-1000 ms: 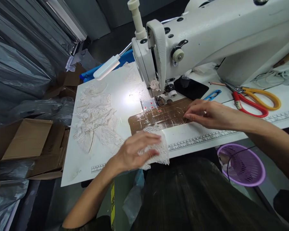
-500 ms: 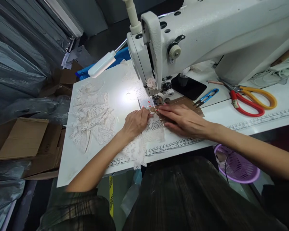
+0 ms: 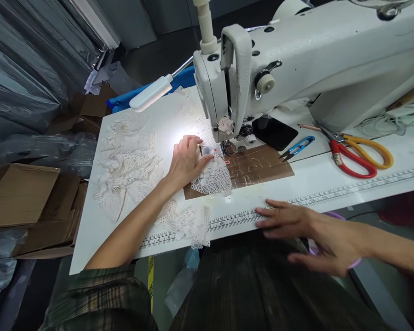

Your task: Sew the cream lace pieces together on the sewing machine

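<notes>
White lace fabric [image 3: 214, 178] lies under the presser foot of the sewing machine [image 3: 210, 87], partly over a brown plate [image 3: 262, 166]. My left hand [image 3: 188, 161] rests on the lace just left of the needle area, thumb stretched toward the foot and fingers apart. Away from the cloth, my right hand [image 3: 307, 232] hovers at the table's front edge over the printed ruler [image 3: 238, 220], its fingers spread and holding nothing. Another piece of lace [image 3: 189, 220] hangs slightly over the front edge. Further lace [image 3: 131, 161] is heaped at the left.
Right of the needle lie a black phone [image 3: 275, 132], blue thread snips [image 3: 298, 148] and red-and-yellow-handled scissors [image 3: 360, 154]. A white lamp [image 3: 152, 94] shines on the table from behind. Cardboard boxes [image 3: 24, 193] stand at the left.
My right hand has left the lace and moved toward me and right, past the table's front edge. My left hand has shifted slightly left and up, its fingers opening out.
</notes>
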